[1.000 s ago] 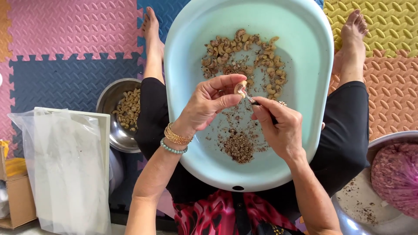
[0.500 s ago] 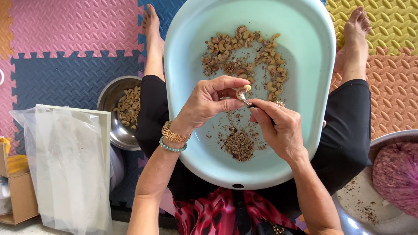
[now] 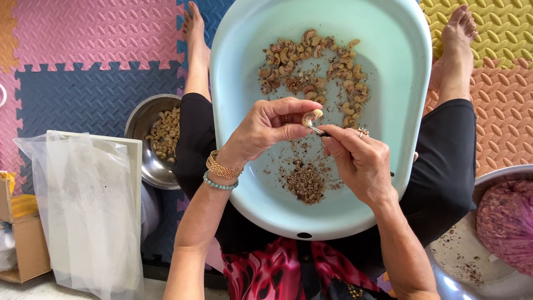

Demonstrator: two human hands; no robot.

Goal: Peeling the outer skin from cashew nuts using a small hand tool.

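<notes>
A pale curved cashew kernel (image 3: 311, 116) is being pinched by the left hand (image 3: 265, 129), while a small dark-handled metal knife (image 3: 322, 132) is being gripped by the right hand (image 3: 361, 161) above a pale blue oval plastic basin (image 3: 400, 83).

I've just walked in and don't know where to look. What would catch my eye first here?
First the pale blue basin on the person's lap, with cashew nuts heaped at its far end and brown peelings nearer. Over it, the left hand pinches one nut while the right hand works a small blade against it. Bright foam mats cover the floor.
</notes>
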